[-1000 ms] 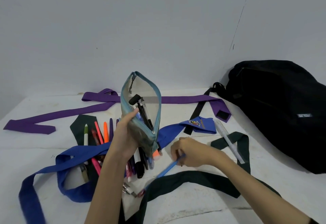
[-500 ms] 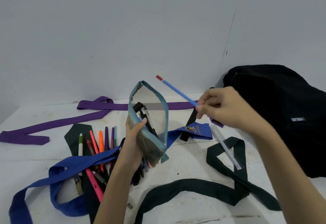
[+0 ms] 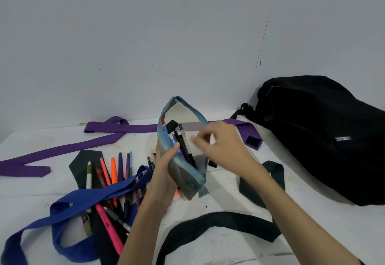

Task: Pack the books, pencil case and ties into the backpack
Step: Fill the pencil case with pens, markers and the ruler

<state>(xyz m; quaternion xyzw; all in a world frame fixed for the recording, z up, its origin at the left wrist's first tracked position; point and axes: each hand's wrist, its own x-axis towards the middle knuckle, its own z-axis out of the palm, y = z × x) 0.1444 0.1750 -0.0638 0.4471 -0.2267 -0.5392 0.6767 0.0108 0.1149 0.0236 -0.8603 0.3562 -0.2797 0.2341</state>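
From my remote seat I start at the far left, where the purple tie (image 3: 68, 150) runs across the back of the white table (image 3: 229, 200) toward the wall. Nearer me the blue tie (image 3: 68, 208) loops over a spread of loose pens and markers (image 3: 113, 173) that lie on the wide end of the dark green tie (image 3: 220, 221), whose band then curls along the front edge and up to the right. At centre my left hand (image 3: 164, 173) grips the pencil case (image 3: 183, 160), fingers and thumb wrapped round its lower side, holding it upright above the table with its zipped mouth gaping open. Inside it I can see a blue pencil (image 3: 166, 131) with a red end against the left wall, and several black pens (image 3: 183, 143) standing beside it; anything deeper is hidden by the hand. My right hand (image 3: 220, 141) hovers at the case's right rim, fingers loosely curled; it is motion-blurred, so I cannot tell whether it pinches anything. Far right, the black backpack (image 3: 325, 135) lies on its side against the wall, well apart from the case; I cannot tell whether it is open or what it holds.
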